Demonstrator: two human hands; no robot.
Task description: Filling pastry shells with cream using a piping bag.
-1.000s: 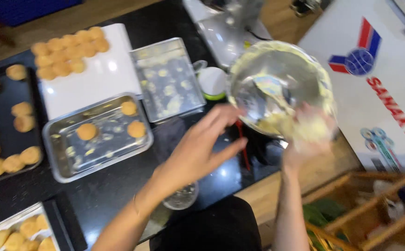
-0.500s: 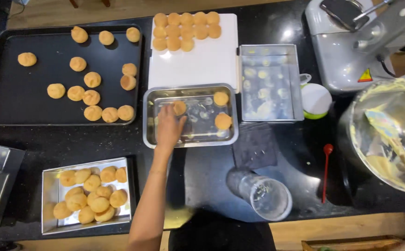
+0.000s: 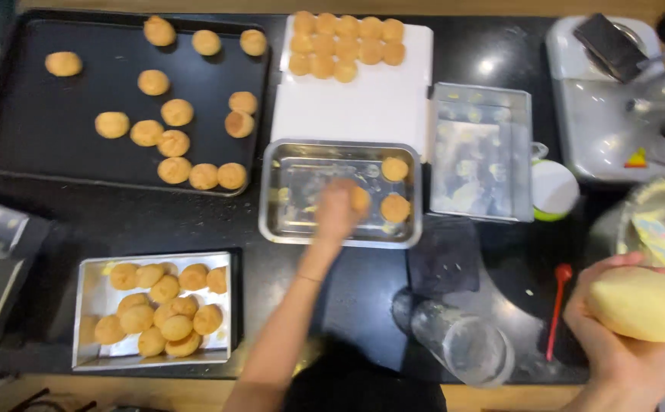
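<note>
My left hand reaches into a shallow steel tray in the middle of the black counter, fingers closed around a round golden puff. Two more puffs lie in that tray to the right of the hand. At the lower right, my right hand grips a soft pale-yellow filled bag from below, in front of a metal mixing bowl smeared with cream. The left hand is blurred.
A black baking tray at the back left and a white board behind the middle tray carry several puffs. A steel tray of puffs sits front left. An empty steel tray, glass, red spoon and mixer base stand right.
My left hand moved right inside the steel tray and closed on a puff. The view shifted and my right hand with the yellow bag came into view at lower right.
</note>
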